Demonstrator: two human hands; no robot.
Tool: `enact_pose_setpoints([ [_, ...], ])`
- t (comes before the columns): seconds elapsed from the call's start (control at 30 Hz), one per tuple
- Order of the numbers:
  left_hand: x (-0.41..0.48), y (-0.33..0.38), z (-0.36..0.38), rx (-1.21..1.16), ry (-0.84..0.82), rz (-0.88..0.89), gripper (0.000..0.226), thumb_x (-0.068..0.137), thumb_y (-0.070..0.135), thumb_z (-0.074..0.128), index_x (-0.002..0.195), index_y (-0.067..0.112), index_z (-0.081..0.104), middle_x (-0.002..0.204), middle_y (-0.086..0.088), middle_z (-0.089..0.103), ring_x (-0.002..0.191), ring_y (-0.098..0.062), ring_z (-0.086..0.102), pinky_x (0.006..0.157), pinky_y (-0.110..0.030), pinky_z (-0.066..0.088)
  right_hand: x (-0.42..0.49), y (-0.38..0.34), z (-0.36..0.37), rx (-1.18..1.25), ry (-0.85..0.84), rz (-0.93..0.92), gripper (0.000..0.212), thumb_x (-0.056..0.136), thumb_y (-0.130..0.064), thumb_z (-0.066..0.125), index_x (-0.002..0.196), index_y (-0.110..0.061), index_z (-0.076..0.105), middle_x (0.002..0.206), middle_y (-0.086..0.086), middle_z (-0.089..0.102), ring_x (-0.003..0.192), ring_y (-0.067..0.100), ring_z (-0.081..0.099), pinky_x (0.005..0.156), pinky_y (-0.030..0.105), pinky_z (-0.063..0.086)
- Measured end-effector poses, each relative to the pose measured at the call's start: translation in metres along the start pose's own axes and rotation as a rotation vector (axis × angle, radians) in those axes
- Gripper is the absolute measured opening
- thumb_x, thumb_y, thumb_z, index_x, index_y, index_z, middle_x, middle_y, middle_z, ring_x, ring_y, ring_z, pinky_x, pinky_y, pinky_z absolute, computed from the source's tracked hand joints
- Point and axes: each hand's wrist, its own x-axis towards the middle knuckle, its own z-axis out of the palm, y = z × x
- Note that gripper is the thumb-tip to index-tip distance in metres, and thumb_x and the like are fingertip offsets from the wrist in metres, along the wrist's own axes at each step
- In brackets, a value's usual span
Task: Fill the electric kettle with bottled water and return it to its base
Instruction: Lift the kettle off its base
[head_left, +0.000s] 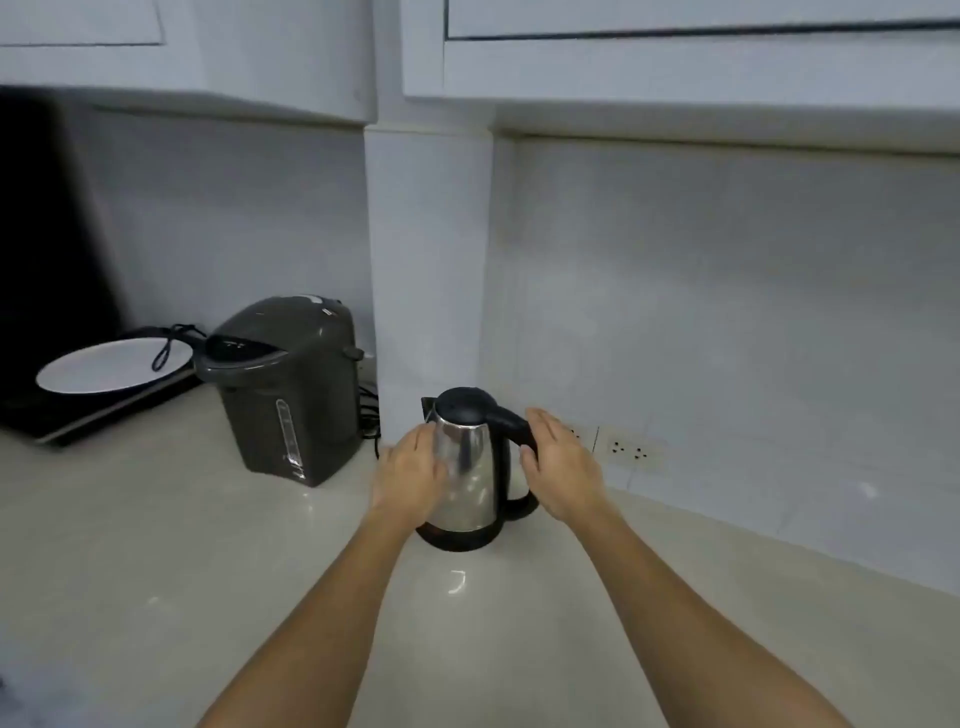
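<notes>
A steel electric kettle (470, 478) with a black lid and black handle stands upright on its black base (457, 540) on the pale countertop, in front of a white pillar. My left hand (410, 475) lies flat against the kettle's left side, fingers together. On the other side, my right hand (558, 467) is spread beside the handle, thumb near the grip, not closed around it. No water bottle is in view.
A dark grey hot-water dispenser (291, 389) stands left of the kettle, its cord trailing behind. Further left, a white plate (111, 366) rests on a black cooktop (78, 415). Wall sockets (628, 449) sit low on the tiled wall at right. Cabinets hang overhead.
</notes>
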Motion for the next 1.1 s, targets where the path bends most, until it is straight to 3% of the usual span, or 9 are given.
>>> enact_pose_setpoints([
  [0.17,0.019,-0.028,0.019,-0.143,-0.092,-0.060,0.053,0.095,0.029,0.050,0.142,0.014,0.035,0.142,-0.003,0.046,0.123,-0.024,0.052,0.102,-0.038,0.042,0.024,-0.010,0.027,-0.024,-0.031,0.061,0.052,0.101,-0.028,0.037,0.150,-0.017,0.024,0.156,0.002,0.030,0.139,0.021,0.034,0.108,0.035,0.036],
  [0.37,0.036,-0.046,0.046,-0.286,-0.174,-0.099,0.070,0.093,0.042,0.052,0.150,0.016,0.021,0.153,-0.002,0.033,0.137,-0.022,0.039,0.110,-0.040,0.037,0.041,-0.009,0.053,-0.067,-0.007,0.098,0.054,0.099,-0.028,0.041,0.149,-0.015,0.026,0.155,0.006,0.031,0.142,0.022,0.028,0.115,0.038,0.029],
  [0.6,0.041,-0.051,0.060,-0.516,-0.205,-0.131,0.097,0.080,0.057,0.063,0.153,0.025,0.007,0.158,0.003,0.022,0.141,-0.018,0.032,0.111,-0.043,0.037,0.057,-0.013,0.063,0.107,0.051,0.204,0.048,0.099,-0.032,0.043,0.144,-0.017,0.037,0.145,0.004,0.044,0.134,0.024,0.039,0.109,0.041,0.036],
  [0.9,0.044,-0.056,0.071,-0.557,-0.244,-0.129,0.112,0.071,0.059,0.072,0.152,0.028,0.001,0.158,0.003,0.019,0.141,-0.017,0.030,0.110,-0.043,0.037,0.068,-0.012,0.066,0.185,0.038,0.293,0.042,0.098,-0.035,0.042,0.138,-0.023,0.043,0.135,0.004,0.051,0.125,0.025,0.044,0.103,0.043,0.040],
  [1.1,0.043,-0.059,0.075,-0.574,-0.247,-0.139,0.116,0.066,0.063,0.073,0.151,0.033,0.000,0.158,0.006,0.020,0.141,-0.016,0.032,0.107,-0.045,0.042,0.078,-0.026,0.070,0.084,0.062,0.351,0.044,0.097,-0.044,0.036,0.134,-0.022,0.047,0.134,0.004,0.054,0.125,0.027,0.046,0.105,0.048,0.035],
])
